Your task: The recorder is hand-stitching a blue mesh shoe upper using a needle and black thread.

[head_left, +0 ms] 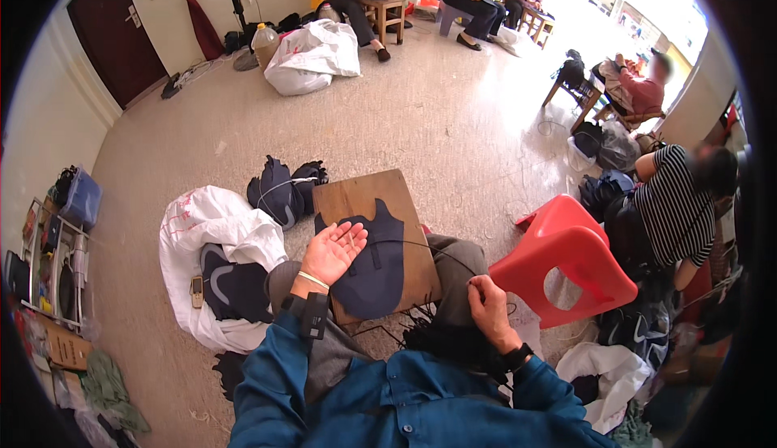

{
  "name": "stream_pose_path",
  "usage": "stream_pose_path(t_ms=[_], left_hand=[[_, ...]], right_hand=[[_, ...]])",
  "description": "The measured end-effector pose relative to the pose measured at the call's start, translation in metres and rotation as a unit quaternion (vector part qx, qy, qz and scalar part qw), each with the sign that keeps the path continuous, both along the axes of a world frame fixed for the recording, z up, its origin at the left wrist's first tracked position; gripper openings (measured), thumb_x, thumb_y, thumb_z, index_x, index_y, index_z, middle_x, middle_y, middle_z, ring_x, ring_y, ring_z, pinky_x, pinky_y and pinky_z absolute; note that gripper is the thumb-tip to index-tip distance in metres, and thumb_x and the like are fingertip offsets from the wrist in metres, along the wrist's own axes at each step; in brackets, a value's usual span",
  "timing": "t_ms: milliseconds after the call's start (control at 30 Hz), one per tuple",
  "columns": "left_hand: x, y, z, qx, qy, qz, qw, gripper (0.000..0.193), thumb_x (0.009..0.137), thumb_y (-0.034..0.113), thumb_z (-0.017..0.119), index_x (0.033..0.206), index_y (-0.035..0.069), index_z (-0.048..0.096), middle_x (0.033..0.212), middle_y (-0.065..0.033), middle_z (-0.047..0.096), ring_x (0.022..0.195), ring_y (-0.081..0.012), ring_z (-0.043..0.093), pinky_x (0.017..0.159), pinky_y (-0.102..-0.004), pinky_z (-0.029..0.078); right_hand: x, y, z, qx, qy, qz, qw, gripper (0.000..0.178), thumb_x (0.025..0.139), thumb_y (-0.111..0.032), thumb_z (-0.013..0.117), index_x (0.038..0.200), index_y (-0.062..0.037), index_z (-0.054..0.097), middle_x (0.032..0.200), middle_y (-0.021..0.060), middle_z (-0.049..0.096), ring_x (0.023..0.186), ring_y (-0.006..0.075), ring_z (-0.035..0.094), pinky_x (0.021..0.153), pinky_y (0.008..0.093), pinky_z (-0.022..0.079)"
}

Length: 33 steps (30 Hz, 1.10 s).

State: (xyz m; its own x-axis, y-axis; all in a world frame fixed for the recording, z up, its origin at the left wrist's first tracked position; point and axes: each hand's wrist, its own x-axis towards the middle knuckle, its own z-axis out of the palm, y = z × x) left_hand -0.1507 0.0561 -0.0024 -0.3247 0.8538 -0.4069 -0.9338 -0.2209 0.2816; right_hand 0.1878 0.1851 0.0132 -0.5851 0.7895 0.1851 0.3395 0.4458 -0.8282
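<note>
On the low wooden board in front of my knees lies a dark navy cut fabric piece with a pointed upper corner and small dark strips on it. My left hand hovers over its left side, palm up with the fingers apart; a thin light sliver shows by the fingers, too small to name. From beside that hand a thin dark cord curves across to my right hand. This hand is closed, thumb against fingers, near my right knee, pinching the cord's end.
A red plastic stool stands to my right. On my left a white sack holds dark pieces and a phone. Tied dark bundles lie beyond the board. Several people sit working farther off, one in stripes close on the right.
</note>
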Motion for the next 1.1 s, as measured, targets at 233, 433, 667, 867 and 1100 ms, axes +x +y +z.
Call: stream_pose_path(t_ms=[233,433,667,867,1100], left_hand=[[-0.009,0.018,-0.016,-0.021,-0.007,-0.013,1.000,0.025,0.097,0.012,0.053,0.116,-0.004,0.053,0.120,-0.0220,0.059,0.116,-0.0373,0.057,0.104,-0.0504,0.046],[-0.003,0.016,-0.035,0.009,0.064,-0.003,0.998,0.026,0.093,-0.009,0.050,0.117,-0.003,0.056,0.117,-0.0170,0.061,0.113,-0.0304,0.060,0.102,-0.0417,0.050],[0.035,-0.024,-0.023,-0.045,-0.004,-0.015,0.999,0.020,0.096,-0.003,0.049,0.110,0.005,0.061,0.115,-0.0130,0.066,0.108,-0.0277,0.064,0.096,-0.0428,0.053],[0.067,-0.048,-0.025,-0.037,-0.044,-0.047,0.997,0.024,0.096,-0.004,0.050,0.113,0.006,0.062,0.109,-0.0134,0.067,0.088,-0.0227,0.064,0.078,-0.0345,0.053],[0.115,-0.043,0.002,-0.066,0.132,-0.179,0.973,0.034,0.093,-0.006,0.055,0.126,0.003,0.049,0.117,-0.0138,0.060,0.104,-0.0246,0.064,0.093,-0.0371,0.055]], right_hand=[[0.000,-0.001,-0.003,0.017,0.025,-0.008,1.000,0.005,0.090,-0.003,0.060,0.094,-0.0009,0.059,0.071,0.0151,0.061,0.063,0.0231,0.064,0.059,0.0323,0.049],[0.000,-0.001,0.002,0.043,0.035,0.012,0.998,0.006,0.089,-0.003,0.061,0.095,-0.0015,0.061,0.076,0.0194,0.062,0.071,0.0322,0.066,0.063,0.0367,0.051],[-0.003,-0.009,0.020,0.014,0.026,0.056,0.998,0.010,0.090,-0.006,0.060,0.099,-0.0029,0.062,0.082,0.0187,0.064,0.077,0.0343,0.066,0.066,0.0379,0.052],[-0.027,-0.023,0.032,0.007,0.038,0.099,0.994,0.012,0.090,-0.007,0.060,0.101,-0.0026,0.062,0.084,0.0181,0.065,0.078,0.0330,0.067,0.068,0.0366,0.053],[-0.070,-0.046,0.027,0.008,0.092,0.227,0.969,0.014,0.089,-0.008,0.064,0.102,-0.0029,0.063,0.086,0.0158,0.067,0.079,0.0303,0.069,0.068,0.0353,0.054]])
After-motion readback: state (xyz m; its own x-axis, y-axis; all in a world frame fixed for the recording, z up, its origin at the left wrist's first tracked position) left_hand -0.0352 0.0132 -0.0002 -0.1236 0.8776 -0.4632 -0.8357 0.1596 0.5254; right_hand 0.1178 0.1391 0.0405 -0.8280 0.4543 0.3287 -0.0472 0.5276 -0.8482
